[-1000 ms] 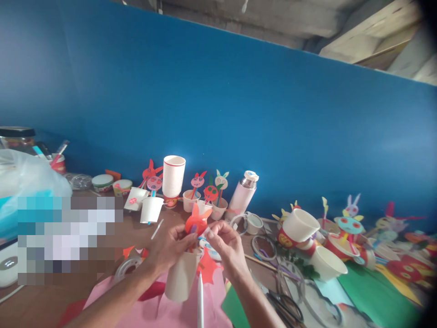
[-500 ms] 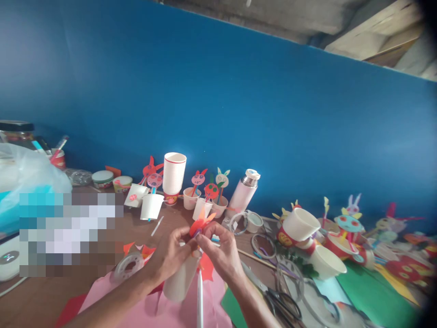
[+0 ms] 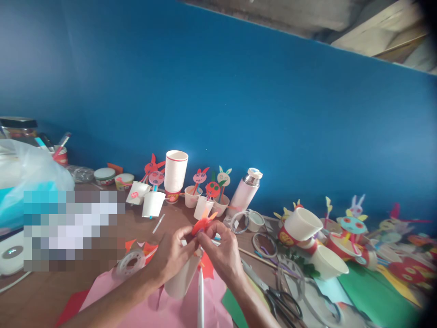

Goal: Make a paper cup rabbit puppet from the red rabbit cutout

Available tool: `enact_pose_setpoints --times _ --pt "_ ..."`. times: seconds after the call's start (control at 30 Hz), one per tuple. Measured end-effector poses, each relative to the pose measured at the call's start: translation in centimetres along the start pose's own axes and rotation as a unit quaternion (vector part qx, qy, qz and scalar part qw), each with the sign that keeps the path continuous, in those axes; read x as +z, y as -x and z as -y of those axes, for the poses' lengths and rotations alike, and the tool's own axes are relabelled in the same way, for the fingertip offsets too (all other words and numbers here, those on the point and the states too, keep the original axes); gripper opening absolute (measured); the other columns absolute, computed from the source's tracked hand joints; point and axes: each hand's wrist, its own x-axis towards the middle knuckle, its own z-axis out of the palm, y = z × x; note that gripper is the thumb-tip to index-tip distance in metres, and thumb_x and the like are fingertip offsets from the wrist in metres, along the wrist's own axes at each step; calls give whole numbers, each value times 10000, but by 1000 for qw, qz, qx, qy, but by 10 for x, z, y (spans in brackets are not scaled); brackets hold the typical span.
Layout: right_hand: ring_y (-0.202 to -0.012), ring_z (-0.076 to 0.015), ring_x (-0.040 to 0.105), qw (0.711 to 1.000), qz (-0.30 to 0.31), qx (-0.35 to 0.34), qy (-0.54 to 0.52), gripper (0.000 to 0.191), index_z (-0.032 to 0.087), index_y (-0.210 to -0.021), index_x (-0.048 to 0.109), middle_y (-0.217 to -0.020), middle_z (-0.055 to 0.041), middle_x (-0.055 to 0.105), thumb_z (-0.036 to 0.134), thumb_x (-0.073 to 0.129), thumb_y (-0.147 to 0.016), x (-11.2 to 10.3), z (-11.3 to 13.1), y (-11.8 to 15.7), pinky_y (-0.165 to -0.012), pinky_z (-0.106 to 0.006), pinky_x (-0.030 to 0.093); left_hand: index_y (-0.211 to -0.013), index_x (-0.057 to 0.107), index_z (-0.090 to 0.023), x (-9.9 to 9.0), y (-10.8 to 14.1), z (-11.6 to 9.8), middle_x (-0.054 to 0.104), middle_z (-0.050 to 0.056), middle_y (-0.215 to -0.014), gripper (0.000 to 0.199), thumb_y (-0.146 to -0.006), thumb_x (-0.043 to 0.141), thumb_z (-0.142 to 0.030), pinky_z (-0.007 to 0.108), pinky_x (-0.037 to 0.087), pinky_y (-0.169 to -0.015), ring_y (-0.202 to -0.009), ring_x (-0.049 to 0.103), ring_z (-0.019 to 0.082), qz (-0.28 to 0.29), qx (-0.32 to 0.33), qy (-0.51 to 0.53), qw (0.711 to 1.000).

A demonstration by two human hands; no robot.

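Observation:
Both hands meet at the lower middle of the head view, over pink paper [image 3: 136, 307]. My left hand [image 3: 177, 249] is closed, its fingertips pinching the left side of a small red-orange paper figure [image 3: 200, 225] with pointed ears. My right hand [image 3: 220, 243] pinches the same figure from the right, fingers curled. Under the hands stands a pale paper cup [image 3: 179, 280], partly hidden by them. A white pen [image 3: 200, 300] points up beside the cup, near an orange-red paper piece [image 3: 208, 265].
Behind the hands are a tall cup stack [image 3: 176, 172], a pink flask [image 3: 244, 191] and paper animals in cups. Black-handled scissors [image 3: 285, 303], tape rolls [image 3: 264, 245] and green paper [image 3: 372, 291] lie right. A plastic bag [image 3: 30, 182] sits left.
The view has shifted slightly. Both hands still pinch the red-orange figure, which now looks a little more tilted, with its ears pointing further right.

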Motion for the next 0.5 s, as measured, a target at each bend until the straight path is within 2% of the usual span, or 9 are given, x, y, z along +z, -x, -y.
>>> enact_pose_setpoints --times 0.37,0.5 --pt "-661 -190 516 999 4 -9 51 220 214 -567 444 -626 9 557 270 577 -734 2 0 2 -712 -310 381 -878 687 -161 0 2 -3 698 21 -643 363 -800 564 -494 248 484 -593 -629 662 194 -8 19 -10 1000" --pt "-670 -194 522 998 18 -29 44 219 211 -589 463 -634 3 557 311 561 -758 1 -1 1 -719 -314 381 -835 680 -173 1 0 -2 683 6 -622 309 -797 548 -450 244 458 -578 -616 645 186 -14 6 -29 999"
